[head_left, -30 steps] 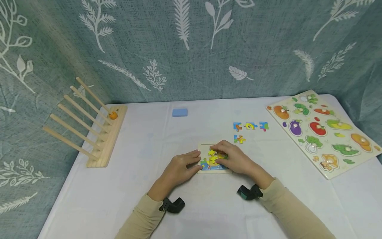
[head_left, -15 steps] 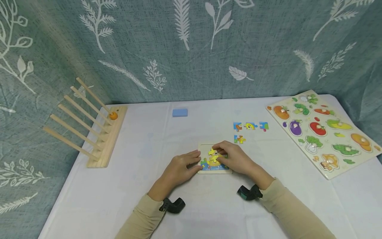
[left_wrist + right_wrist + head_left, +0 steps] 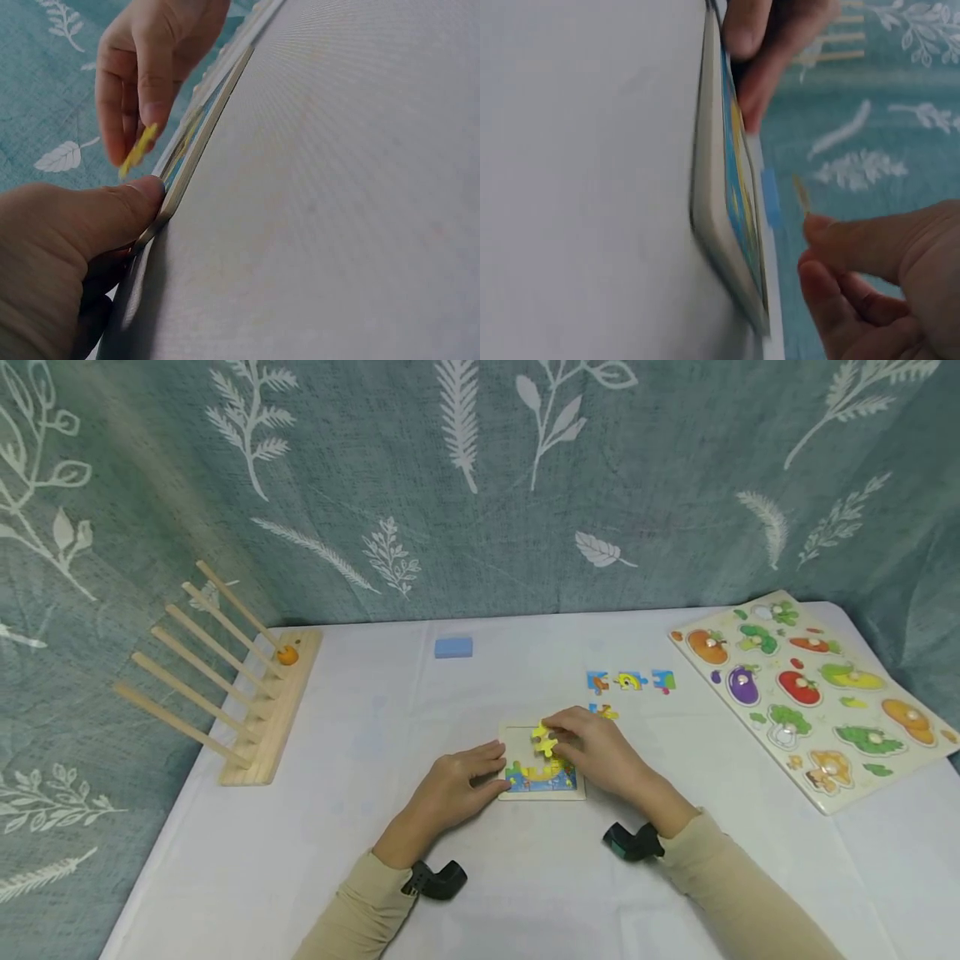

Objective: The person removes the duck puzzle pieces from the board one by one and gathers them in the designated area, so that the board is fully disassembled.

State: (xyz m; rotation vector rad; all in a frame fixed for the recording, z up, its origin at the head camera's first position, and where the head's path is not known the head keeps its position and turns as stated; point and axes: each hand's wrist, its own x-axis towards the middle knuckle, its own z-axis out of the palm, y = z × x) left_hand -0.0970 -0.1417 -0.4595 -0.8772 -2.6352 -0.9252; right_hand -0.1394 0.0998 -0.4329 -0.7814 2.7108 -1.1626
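Observation:
A small wooden jigsaw puzzle board (image 3: pixel 521 735) lies on the white table, its lower part filled with blue and yellow pieces. My left hand (image 3: pixel 459 785) holds the board's left side, thumb over the near corner and fingers along the edge. In the left wrist view, the thumb (image 3: pixel 124 214) covers part of that corner. My right hand (image 3: pixel 600 750) pinches a yellow puzzle piece (image 3: pixel 545 741) between thumb and fingers, raised over the board. The same yellow piece (image 3: pixel 138 151) shows edge-on in the left wrist view. Blur softens the right hand (image 3: pixel 870 270) in the right wrist view.
Several loose puzzle pieces (image 3: pixel 630 681) lie behind the board, one partly covered by the right hand. A vegetable peg puzzle (image 3: pixel 813 693) sits at right. At left stands a wooden peg rack (image 3: pixel 262 735) with an orange bead (image 3: pixel 287 655). A blue block (image 3: pixel 453 647) lies farther back.
My right hand has lifted the yellow piece off the lower pieces and shifted slightly away from me and right, now partly covering a loose piece. The left hand stays at the board's edge.

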